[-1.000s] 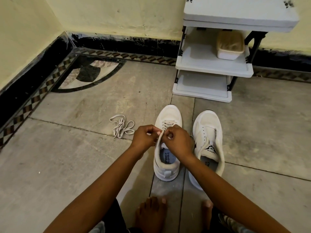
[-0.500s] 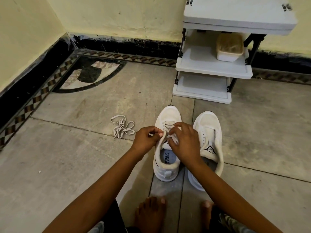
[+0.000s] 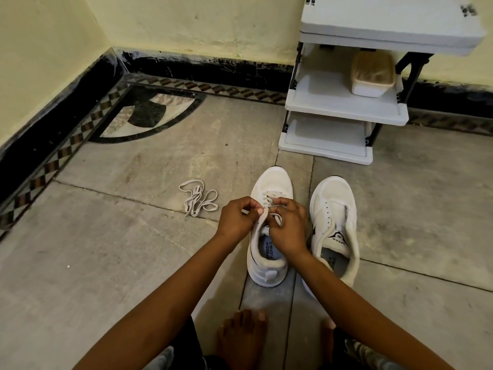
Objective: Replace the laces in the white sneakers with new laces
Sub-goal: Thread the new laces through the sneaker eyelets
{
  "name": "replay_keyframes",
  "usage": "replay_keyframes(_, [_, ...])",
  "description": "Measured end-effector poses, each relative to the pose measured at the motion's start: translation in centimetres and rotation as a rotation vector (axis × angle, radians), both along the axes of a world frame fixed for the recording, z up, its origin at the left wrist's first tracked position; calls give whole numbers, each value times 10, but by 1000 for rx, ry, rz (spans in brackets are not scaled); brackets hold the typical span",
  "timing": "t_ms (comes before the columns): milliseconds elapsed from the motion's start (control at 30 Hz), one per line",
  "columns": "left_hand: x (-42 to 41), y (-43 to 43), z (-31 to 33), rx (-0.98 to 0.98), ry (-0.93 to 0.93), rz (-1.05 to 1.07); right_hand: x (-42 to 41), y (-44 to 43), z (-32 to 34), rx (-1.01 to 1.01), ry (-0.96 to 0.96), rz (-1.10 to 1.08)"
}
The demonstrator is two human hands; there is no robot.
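Head view, left hand [image 3: 238, 217], right hand [image 3: 289, 228] pinching lace [image 3: 276, 218]

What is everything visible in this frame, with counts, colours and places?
Low-top fabric sneakers: two, white, side by side on the grey tiled floor.
Threaded flat lace: one, off-white, toe-end eyelets of the left-hand sneaker.
Loose flat lace: one, off-white, bundled on floor left of sneakers.
Plastic tiered rack: one, white, against far wall.
Lidded tub: one, white with tan lid, rack's middle shelf.
Bare feet: two, bottom edge.
Left hand, right hand: both pinching the threaded lace.
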State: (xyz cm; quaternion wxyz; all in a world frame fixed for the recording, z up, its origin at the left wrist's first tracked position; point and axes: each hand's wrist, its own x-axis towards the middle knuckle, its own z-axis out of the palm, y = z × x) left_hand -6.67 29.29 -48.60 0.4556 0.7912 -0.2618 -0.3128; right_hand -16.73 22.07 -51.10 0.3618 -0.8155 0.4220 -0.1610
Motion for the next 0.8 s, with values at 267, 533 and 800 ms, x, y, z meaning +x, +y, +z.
replay_keyframes(267, [2,4,2,5,-107,-88,-8,-12,11,-348,244,188])
replay_keyframes(533, [4,5,3,-11,-151,-134,-2,-8,4,-70,46,45])
replay_keyframes(800, [-9,-2,-3,-4,-170,56,-13,-31,7,-154,269,290])
